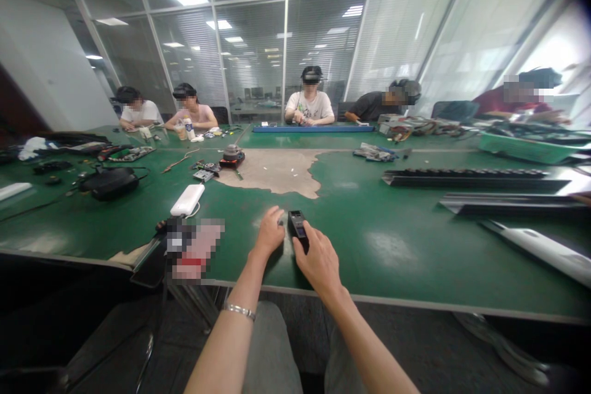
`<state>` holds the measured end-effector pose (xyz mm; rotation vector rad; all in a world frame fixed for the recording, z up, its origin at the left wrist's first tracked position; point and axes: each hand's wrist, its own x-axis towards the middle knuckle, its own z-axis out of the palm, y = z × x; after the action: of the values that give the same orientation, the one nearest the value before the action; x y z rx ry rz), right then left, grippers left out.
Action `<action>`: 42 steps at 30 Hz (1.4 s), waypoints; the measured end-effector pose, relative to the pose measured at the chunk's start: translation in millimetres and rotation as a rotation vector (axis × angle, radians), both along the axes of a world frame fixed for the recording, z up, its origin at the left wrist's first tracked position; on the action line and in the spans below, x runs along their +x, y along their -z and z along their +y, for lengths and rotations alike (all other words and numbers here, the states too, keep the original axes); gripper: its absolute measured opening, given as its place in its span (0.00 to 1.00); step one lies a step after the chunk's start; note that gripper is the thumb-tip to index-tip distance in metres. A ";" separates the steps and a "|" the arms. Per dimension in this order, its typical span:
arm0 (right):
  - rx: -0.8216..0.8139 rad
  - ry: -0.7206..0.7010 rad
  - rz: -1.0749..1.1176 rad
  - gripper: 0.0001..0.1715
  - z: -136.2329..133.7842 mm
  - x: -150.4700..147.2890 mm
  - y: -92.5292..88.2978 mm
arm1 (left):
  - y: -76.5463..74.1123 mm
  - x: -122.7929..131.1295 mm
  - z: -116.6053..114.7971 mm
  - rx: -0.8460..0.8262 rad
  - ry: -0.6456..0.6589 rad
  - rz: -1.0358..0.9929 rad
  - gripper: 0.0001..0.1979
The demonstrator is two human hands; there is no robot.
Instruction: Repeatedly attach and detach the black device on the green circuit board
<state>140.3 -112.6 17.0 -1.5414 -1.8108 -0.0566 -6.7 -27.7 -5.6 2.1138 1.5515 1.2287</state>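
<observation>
My right hand (pixel 319 257) is wrapped round a small black boxy device (pixel 297 221), which has a little dark window on its upper face. Just left of it, my left hand (pixel 270 233) is closed with curled fingers. A bit of something dark shows at its fingertips, too small to name. Both hands are close together, low over the green table (pixel 369 283) near its front edge. To the left of my hands are a white power bank (pixel 187 200) with a cable and a blurred pinkish packet (pixel 201 249).
Black metal channels (pixel 471 180) and a white long-bodied object (pixel 549 249) lie at right, near a green basket (pixel 521 146). A black pouch (pixel 111 181) and circuit parts (pixel 207 170) are at left. Gloves (pixel 375 152) lie further back. Several people sit across the table.
</observation>
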 end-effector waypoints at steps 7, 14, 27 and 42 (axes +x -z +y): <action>0.004 0.002 0.119 0.43 3.3 -0.4 3.6 | -6.5 0.6 -5.2 0.012 0.055 0.044 0.26; -0.059 0.093 0.087 0.41 7.0 -5.8 2.0 | -5.6 0.5 -6.0 0.055 0.130 0.034 0.27; 0.069 0.125 0.323 0.43 19.6 8.3 -27.0 | 1.8 -0.8 0.1 0.031 0.049 -0.009 0.28; -0.066 0.302 0.246 0.44 25.1 77.2 10.7 | -6.9 2.6 -5.5 0.019 0.010 0.097 0.16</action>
<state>217.5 -87.5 6.3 -1.7739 -1.3930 0.0479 -4.1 -33.2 1.3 2.2209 1.5717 1.1584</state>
